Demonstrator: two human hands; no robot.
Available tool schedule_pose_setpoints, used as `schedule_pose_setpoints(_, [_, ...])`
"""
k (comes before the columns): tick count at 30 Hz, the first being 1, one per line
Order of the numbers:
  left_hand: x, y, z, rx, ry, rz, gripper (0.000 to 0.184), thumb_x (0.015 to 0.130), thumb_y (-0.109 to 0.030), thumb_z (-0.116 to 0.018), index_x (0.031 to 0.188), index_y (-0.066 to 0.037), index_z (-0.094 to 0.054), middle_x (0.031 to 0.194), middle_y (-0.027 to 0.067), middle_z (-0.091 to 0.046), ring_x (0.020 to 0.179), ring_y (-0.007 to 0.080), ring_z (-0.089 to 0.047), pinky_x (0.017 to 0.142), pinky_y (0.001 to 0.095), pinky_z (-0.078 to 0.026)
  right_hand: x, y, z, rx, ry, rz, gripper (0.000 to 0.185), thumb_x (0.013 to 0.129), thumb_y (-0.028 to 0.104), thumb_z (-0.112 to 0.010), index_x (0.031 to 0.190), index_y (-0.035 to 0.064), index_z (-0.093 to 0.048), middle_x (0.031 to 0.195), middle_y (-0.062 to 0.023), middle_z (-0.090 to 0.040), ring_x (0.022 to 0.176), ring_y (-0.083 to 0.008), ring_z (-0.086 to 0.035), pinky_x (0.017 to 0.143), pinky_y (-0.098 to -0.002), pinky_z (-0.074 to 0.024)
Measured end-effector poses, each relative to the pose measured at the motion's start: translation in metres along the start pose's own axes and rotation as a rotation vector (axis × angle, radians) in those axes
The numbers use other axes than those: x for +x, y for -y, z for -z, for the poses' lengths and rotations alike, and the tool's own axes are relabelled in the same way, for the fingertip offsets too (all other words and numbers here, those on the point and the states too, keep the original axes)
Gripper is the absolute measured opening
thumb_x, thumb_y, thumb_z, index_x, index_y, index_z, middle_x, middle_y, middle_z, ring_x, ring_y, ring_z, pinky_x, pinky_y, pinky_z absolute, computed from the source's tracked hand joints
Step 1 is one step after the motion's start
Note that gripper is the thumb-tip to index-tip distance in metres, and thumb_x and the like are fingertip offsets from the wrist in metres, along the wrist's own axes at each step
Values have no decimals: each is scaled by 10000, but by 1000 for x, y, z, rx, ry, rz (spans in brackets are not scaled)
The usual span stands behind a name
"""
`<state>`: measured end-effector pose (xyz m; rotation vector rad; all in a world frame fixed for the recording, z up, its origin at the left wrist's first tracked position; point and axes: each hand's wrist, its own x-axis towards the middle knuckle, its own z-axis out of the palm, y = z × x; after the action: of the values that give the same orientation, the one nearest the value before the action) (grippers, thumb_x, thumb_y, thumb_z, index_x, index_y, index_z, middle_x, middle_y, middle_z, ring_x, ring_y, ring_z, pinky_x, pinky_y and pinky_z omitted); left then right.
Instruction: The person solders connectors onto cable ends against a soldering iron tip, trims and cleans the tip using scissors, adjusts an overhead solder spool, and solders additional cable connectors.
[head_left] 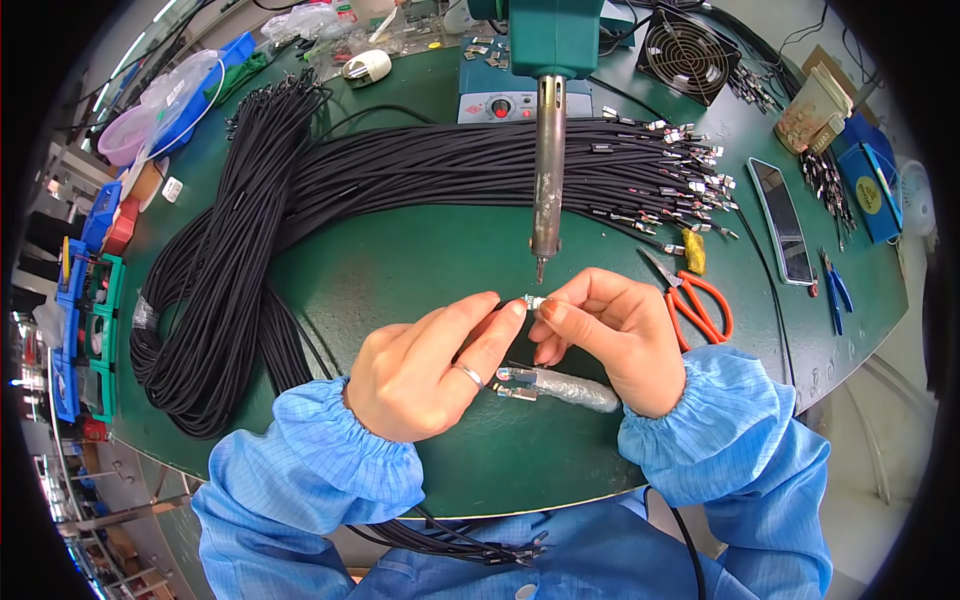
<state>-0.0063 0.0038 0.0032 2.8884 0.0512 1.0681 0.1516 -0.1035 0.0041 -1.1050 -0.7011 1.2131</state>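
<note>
My left hand [425,370] is closed, its thumb and forefinger pinching the end of a black cable that is mostly hidden behind the fingers. My right hand [622,335] pinches a small silvery metal connector [534,302] at the cable's end, so the two hands nearly meet. Just above them points the tip of a soldering iron [547,190], with a small gap to the connector. Beneath the hands lies a plastic-wrapped bundle [575,390] with metal connector ends at its left. Several black cables [460,545] rest on my lap.
A large coil of black cables [210,270] covers the table's left and back. Orange-handled scissors [695,305], a yellow sponge-like piece [694,252], a phone [782,220] and blue pliers [837,292] lie to the right. Behind stand a soldering station [500,105] and a fan [688,55].
</note>
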Motion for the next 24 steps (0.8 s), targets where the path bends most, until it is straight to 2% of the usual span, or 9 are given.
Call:
schedule_pose_setpoints(12, [7,4,0,-152,-46,107,228,647,52,-640,873,31,-636,866,95,-592,557,144,-548,430,223,-433,3,2,1,59,20,52,78,845,33,-556,868,-42,-554,744,-119,-595,614,-154,-588,585,-217,-500])
schedule_pose_setpoints(16, [7,6,1,-181,-31,127,318,628,99,-614,930,4,-651,878,98,-609,565,123,-538,475,199,-439,4,3,1,69,16,61,83,848,32,-551,875,-46,-551,743,-121,-595,608,-156,-588,580,-219,-502])
schedule_pose_setpoints(24, [9,6,1,-209,-35,141,340,613,99,-618,938,1,-649,879,95,-609,576,118,-538,484,197,-440,5,3,0,51,3,87,88,849,46,-545,862,-41,-544,728,-128,-592,585,-168,-580,568,-231,-496])
